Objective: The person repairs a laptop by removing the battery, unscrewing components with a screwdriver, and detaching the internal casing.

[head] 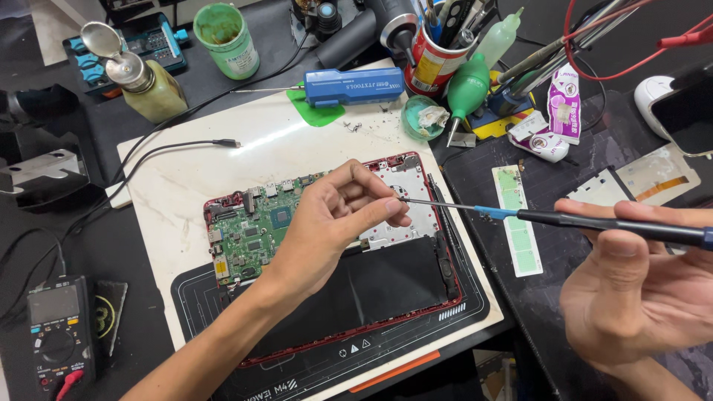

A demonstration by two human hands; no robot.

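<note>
An opened red laptop (245, 204) lies on a white slab, showing its green circuit board (256, 226) and a black battery (394, 282). My right hand (631, 286) holds a thin black screwdriver (594, 220) level, its tip pointing left. My left hand (334, 223) hovers over the laptop's middle, thumb and forefinger pinched at the screwdriver's tip (403, 199). Whether a screw sits between the fingers is too small to tell.
A multimeter (59, 330) lies at the front left. At the back stand a green tub (226, 37), a pump bottle (148, 82), a blue tool (353, 85), a green blower bulb (466, 89) and a can of tools (434, 52). Cables cross the slab's left side.
</note>
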